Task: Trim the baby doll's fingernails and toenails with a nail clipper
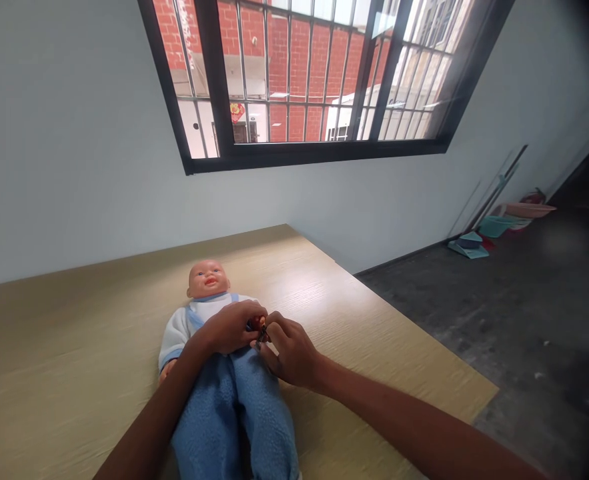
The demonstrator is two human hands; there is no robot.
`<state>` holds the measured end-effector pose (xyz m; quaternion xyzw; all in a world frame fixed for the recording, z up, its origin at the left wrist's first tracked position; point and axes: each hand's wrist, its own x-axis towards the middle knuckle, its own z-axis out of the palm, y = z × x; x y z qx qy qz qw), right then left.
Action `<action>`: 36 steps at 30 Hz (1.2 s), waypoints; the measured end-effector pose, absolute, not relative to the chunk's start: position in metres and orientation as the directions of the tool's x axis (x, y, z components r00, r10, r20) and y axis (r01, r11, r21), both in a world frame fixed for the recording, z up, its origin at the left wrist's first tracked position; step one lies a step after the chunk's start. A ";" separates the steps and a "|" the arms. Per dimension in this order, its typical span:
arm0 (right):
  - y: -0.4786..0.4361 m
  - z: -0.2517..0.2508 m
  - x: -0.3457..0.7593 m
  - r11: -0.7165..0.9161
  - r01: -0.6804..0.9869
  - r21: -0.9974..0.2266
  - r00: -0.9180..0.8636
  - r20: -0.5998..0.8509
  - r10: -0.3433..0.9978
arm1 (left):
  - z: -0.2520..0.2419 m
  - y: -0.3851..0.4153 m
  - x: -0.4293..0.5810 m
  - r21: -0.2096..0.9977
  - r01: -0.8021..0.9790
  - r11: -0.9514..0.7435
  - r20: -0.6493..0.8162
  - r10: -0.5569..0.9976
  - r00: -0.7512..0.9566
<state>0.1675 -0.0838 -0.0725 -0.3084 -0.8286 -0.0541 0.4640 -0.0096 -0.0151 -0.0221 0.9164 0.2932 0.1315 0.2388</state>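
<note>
A baby doll point(208, 280) lies on its back, face up, in a white top and blue fleece trousers point(214, 413). Across its middle reaches my left hand point(234, 327), closed around the doll's small hand point(258, 323), of which only a bit shows between my fingers. My right hand point(289, 350) is pinched right beside it on a small dark metal tool point(261, 337) that looks like a nail clipper, touching or very near the doll's fingers. Most of the tool is hidden by my fingertips. The doll's other hand point(167, 370) rests by its side, partly behind my left forearm.
The light wooden table point(74, 333) meets the wall under a barred window point(299, 73); its right edge slants toward me. On the dark floor point(449, 320) at the right stand a dustpan point(469, 245), poles against the wall and several plastic basins point(529, 210).
</note>
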 end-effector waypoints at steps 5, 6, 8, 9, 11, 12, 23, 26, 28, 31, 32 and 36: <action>-0.083 -0.071 0.167 0.799 0.562 -0.214 -0.386 0.786 0.482 | -0.021 -0.015 -0.010 0.519 0.468 -0.715 0.102 0.595 0.797; -0.084 -0.070 0.166 0.797 0.561 -0.223 -0.383 0.784 0.489 | -0.021 -0.015 -0.010 0.520 0.465 -0.716 0.103 0.593 0.798; -0.084 -0.068 0.166 0.797 0.556 -0.236 -0.381 0.779 0.497 | -0.022 -0.015 -0.010 0.524 0.461 -0.717 0.104 0.591 0.800; -0.084 -0.068 0.166 0.798 0.552 -0.241 -0.383 0.777 0.500 | -0.022 -0.015 -0.010 0.525 0.459 -0.717 0.105 0.590 0.801; -0.084 -0.067 0.166 0.800 0.543 -0.255 -0.384 0.772 0.507 | -0.022 -0.014 -0.010 0.528 0.454 -0.717 0.104 0.585 0.804; -0.084 -0.067 0.167 0.800 0.538 -0.266 -0.380 0.770 0.512 | -0.022 -0.014 -0.010 0.531 0.450 -0.718 0.101 0.581 0.808; -0.081 -0.069 0.172 0.753 0.528 -0.392 -0.302 0.742 0.598 | -0.018 -0.017 -0.009 0.568 0.432 -0.701 0.099 0.579 0.809; -0.081 -0.068 0.171 0.749 0.531 -0.397 -0.305 0.734 0.606 | -0.019 -0.015 -0.009 0.581 0.420 -0.697 0.101 0.574 0.812; -0.081 -0.067 0.171 0.751 0.528 -0.396 -0.310 0.734 0.605 | -0.019 -0.014 -0.010 0.597 0.412 -0.688 0.097 0.572 0.814; -0.082 -0.067 0.172 0.758 0.524 -0.388 -0.314 0.739 0.595 | -0.016 -0.014 -0.013 0.633 0.396 -0.665 0.092 0.573 0.815; -0.082 -0.067 0.172 0.762 0.522 -0.383 -0.318 0.742 0.590 | -0.015 -0.014 -0.014 0.649 0.386 -0.655 0.091 0.571 0.816; -0.081 -0.066 0.171 0.777 0.516 -0.361 -0.330 0.753 0.569 | -0.009 -0.014 -0.015 0.713 0.335 -0.616 0.087 0.552 0.829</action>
